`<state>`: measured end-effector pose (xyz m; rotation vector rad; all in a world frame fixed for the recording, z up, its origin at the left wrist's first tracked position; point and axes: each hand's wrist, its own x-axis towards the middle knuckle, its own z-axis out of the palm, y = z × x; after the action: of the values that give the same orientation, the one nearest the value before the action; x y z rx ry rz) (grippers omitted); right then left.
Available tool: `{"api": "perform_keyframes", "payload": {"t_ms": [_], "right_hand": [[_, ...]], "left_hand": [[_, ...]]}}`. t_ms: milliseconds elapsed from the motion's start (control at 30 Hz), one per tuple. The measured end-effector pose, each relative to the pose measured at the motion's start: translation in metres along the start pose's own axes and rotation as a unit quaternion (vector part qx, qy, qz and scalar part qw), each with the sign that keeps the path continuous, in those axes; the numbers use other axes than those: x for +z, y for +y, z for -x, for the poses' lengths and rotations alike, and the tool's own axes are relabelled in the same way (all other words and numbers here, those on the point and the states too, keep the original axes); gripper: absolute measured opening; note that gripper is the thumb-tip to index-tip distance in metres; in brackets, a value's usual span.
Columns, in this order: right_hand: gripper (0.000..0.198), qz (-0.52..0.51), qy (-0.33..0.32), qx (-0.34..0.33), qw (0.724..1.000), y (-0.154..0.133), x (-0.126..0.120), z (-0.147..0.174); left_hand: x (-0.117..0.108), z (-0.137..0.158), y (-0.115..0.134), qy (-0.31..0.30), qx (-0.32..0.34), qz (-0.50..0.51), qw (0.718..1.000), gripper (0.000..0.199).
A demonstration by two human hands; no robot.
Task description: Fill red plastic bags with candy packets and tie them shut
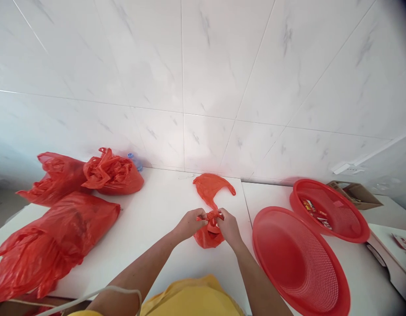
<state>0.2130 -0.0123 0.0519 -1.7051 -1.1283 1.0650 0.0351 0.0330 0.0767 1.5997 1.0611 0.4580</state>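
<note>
A small red plastic bag (pixel 209 238) sits on the white table in front of me, its contents too covered to make out. My left hand (pixel 190 224) pinches the twisted neck of the bag from the left. From the right, my right hand (pixel 228 226) grips the same twisted part, with fingers closed. Just beyond my hands, a loose red plastic piece with a handle loop (pixel 211 186) spreads flat on the table and runs down to the twist.
Several filled red bags (pixel 114 175) lie at the left, near a clear blue-capped bottle (pixel 135 162). At the right stand a red basket (pixel 288 259) and another (pixel 347 219) holding small packets (pixel 318 214). Behind them is a cardboard box (pixel 367 199). A tiled wall (pixel 209 87) closes the back.
</note>
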Motion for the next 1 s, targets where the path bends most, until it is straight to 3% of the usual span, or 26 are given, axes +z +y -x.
{"api": "perform_keyframes", "payload": {"t_ms": [100, 200, 333, 567, 667, 800, 900, 1000], "right_hand": [[0.020, -0.101, -0.033, 0.000, 0.994, -0.004, 0.002, -0.002], [0.028, -0.248, -0.055, 0.038, 0.966, -0.009, -0.001, -0.005], [0.027, -0.364, -0.024, 0.065, 0.929, 0.001, -0.009, -0.012], [0.029, -0.323, 0.128, 0.161, 0.924, 0.080, -0.022, -0.014], [0.028, -0.313, 0.138, 0.199, 0.919, 0.107, -0.020, -0.008], [0.032, -0.304, 0.119, 0.237, 0.915, 0.121, -0.015, -0.003], [0.037, -0.280, 0.108, 0.251, 0.920, 0.125, -0.016, -0.001], [0.047, -0.235, 0.117, 0.269, 0.927, 0.128, -0.013, 0.004]], "left_hand": [[0.000, 0.000, -0.001, 0.003, 0.010, -0.005, 1.000, 0.012], [-0.002, -0.002, -0.005, 0.027, 0.033, -0.032, 0.999, 0.008], [-0.009, -0.006, -0.016, 0.039, 0.079, -0.064, 0.994, 0.003], [-0.047, 0.005, -0.056, 0.030, 0.066, -0.144, 0.987, 0.005], [-0.057, 0.012, -0.070, 0.012, 0.018, -0.161, 0.987, 0.006], [-0.055, 0.017, -0.073, 0.024, -0.033, -0.191, 0.981, 0.009], [-0.048, 0.017, -0.070, 0.025, -0.038, -0.194, 0.980, 0.013], [-0.035, 0.016, -0.070, 0.007, -0.009, -0.159, 0.987, 0.037]]}}
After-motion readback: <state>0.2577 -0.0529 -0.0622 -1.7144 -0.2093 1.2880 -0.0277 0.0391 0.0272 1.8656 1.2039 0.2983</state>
